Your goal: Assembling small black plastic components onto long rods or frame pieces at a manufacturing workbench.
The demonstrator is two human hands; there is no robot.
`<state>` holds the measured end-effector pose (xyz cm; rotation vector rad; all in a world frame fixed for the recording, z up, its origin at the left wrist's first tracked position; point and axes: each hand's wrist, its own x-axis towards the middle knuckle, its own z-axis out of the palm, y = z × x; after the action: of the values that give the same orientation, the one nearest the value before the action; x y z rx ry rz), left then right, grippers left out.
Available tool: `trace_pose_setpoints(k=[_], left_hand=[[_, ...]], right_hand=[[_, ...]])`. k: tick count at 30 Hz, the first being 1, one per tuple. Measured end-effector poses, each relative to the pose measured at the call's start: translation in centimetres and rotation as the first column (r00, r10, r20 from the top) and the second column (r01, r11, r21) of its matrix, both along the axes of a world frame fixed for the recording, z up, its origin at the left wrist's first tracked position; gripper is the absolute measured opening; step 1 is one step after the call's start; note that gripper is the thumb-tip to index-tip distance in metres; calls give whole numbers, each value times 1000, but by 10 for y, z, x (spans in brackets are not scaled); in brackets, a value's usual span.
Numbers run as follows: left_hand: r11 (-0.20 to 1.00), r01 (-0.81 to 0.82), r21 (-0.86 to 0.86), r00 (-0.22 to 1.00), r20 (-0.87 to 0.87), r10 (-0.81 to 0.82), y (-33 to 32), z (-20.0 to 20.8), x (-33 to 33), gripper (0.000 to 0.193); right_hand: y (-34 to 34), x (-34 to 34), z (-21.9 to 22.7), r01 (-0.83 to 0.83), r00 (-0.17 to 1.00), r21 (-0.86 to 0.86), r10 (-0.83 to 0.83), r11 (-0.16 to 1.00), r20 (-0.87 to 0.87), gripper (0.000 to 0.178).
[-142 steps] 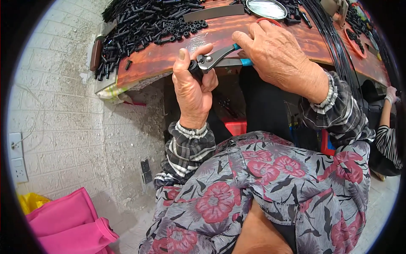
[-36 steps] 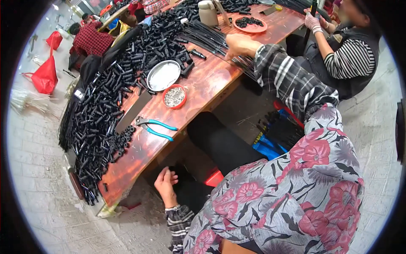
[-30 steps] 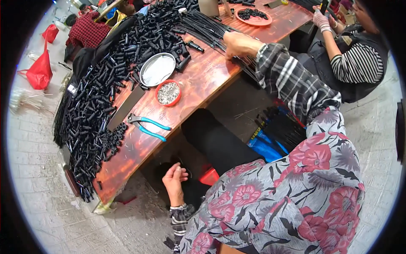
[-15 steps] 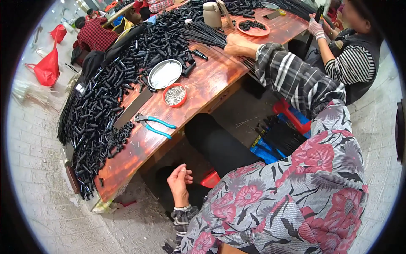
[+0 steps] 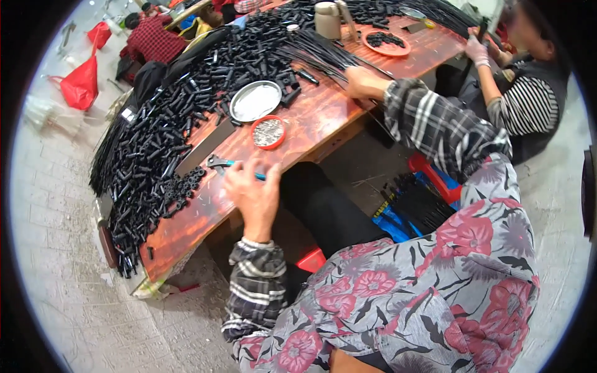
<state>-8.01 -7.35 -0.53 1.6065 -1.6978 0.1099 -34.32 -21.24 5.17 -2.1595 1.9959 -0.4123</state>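
My left hand (image 5: 254,194) hovers at the table's near edge, right over the blue-handled pliers (image 5: 219,163), fingers spread and slightly blurred. It covers most of the handles; whether it touches them does not show. Farther right, my right hand (image 5: 365,83) is closed at the ends of a bundle of thin black rods (image 5: 314,51), its fingertips partly hidden. Between the hands stand a round metal dish (image 5: 255,101) of white stuff and an orange bowl (image 5: 268,132) of small pale pieces.
Black tubular parts (image 5: 155,143) heap along the table's far side. A flat metal bar (image 5: 205,148) lies beside the pliers. An orange plate (image 5: 387,43) of black pieces and a beige jug (image 5: 328,21) stand farther back. A co-worker in striped sleeves (image 5: 528,105) sits right.
My left hand has risen from beside my lap to the pliers, its fingers spreading. My right hand stays by the rods. The whole view has shifted slightly.
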Motion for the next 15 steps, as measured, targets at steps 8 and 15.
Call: trace_pose_setpoints(k=[8, 15], left_hand=[[982, 186, -25, 981, -58, -187, 5, -4, -18, 11], [973, 229, -32, 971, -64, -231, -16, -1, 0, 13]], right_hand=[[-4, -6, 4, -60, 998, 189, 54, 980, 38, 31], [16, -24, 23, -446, 571, 233, 75, 865, 817, 26]])
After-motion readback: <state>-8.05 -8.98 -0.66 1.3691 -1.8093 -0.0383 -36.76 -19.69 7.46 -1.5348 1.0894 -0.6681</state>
